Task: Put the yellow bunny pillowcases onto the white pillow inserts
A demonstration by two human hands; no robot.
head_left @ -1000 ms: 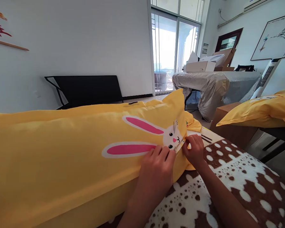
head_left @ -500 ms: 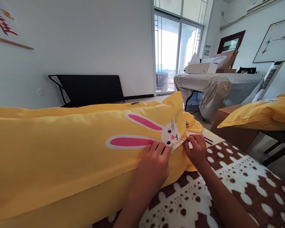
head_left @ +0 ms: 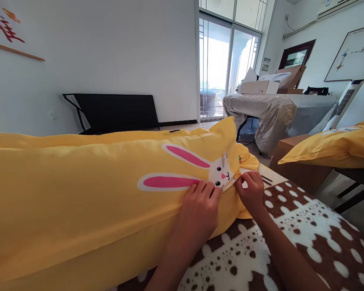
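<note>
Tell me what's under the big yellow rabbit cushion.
A spotted blanket shows along the near edge of the yellow cushion and seems to continue beneath; anything farther under is covered.

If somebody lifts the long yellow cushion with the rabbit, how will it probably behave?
The yellow cushion is probably soft and may sag, since its cloth wrinkles near the right hand. Its full, rounded body suggests it could keep some bulk rather than fold flat.

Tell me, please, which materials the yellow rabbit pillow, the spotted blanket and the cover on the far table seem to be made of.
Rabbit pillow: woven fabric, perhaps cotton or polyester, smooth with a soft sheen and fine wrinkles.
Spotted blanket: plush fabric, likely synthetic; its surface looks fuzzy.
Table cover: probably thin plastic film, translucent, shiny and crinkled.
</note>
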